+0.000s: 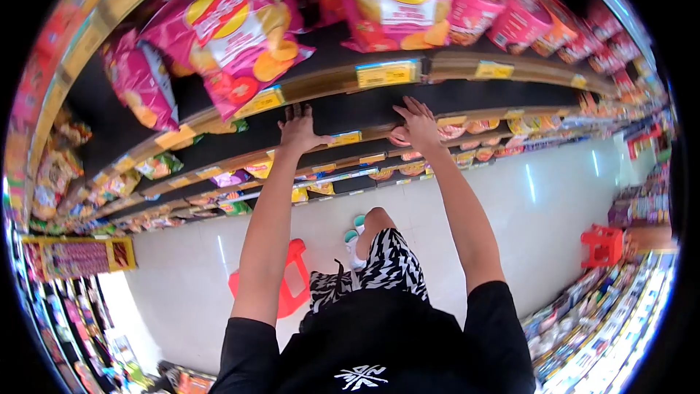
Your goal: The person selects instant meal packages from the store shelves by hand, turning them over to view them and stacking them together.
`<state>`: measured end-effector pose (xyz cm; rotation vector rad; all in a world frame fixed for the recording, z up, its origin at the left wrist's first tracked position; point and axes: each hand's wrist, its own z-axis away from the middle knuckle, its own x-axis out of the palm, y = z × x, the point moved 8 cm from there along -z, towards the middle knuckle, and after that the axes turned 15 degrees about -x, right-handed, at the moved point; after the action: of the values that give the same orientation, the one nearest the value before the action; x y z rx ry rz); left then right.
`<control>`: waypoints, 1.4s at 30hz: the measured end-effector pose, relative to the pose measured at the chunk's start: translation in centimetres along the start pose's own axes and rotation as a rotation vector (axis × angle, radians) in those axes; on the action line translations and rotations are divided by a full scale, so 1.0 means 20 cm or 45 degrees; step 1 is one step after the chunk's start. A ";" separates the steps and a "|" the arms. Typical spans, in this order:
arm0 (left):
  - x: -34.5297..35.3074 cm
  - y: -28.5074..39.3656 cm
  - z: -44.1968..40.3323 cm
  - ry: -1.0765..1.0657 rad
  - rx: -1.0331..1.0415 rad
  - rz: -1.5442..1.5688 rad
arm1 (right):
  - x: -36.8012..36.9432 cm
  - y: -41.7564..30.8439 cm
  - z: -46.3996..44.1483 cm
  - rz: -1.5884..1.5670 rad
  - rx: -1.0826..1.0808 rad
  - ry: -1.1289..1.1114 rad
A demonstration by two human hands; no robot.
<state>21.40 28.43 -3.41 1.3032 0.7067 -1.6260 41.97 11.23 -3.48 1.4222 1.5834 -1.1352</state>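
Observation:
Both arms reach forward to a dark store shelf (350,111). My left hand (299,131) lies at the shelf's front edge with its fingers spread and nothing in it, just left of a yellow price label (345,138). To its right, my right hand (418,122) is on the same shelf, fingers apart and empty, beside some round packs. On the shelf above are large pink chip bags (233,25), one of them hanging over the edge, another pink bag (401,4) and pink tubs (519,20).
Lower shelves hold small snack bags (159,165) and round bowls (481,126). A red stool (294,277) stands on the floor by my left arm, and another red stool (602,246) is at the far right. Stocked shelves (605,314) are behind at lower right.

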 end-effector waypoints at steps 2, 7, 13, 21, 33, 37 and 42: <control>0.01 -0.02 -0.01 0.003 0.000 0.012 | 0.04 0.01 0.02 -0.023 -0.005 0.051; 0.01 -0.02 -0.02 0.009 0.002 -0.012 | 0.02 -0.04 0.07 -0.031 -0.094 0.357; 0.01 -0.03 -0.01 -0.010 -0.002 0.008 | 0.00 -0.08 0.08 -0.064 -0.142 0.400; 0.03 -0.04 -0.02 0.006 -0.004 0.043 | 0.02 -0.07 0.10 -0.127 -0.140 0.418; 0.03 -0.04 -0.01 -0.049 -0.026 0.077 | -0.01 -0.12 0.08 -0.061 -0.190 0.380; 0.02 -0.04 -0.01 -0.047 -0.025 0.094 | 0.00 -0.11 0.08 -0.036 -0.202 0.376; 0.03 -0.05 -0.01 -0.032 -0.029 0.109 | -0.01 -0.13 0.08 -0.016 -0.194 0.350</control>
<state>20.59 28.75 -4.17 1.2781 0.6438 -1.5586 39.37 9.65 -3.60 1.5165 1.8280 -0.8322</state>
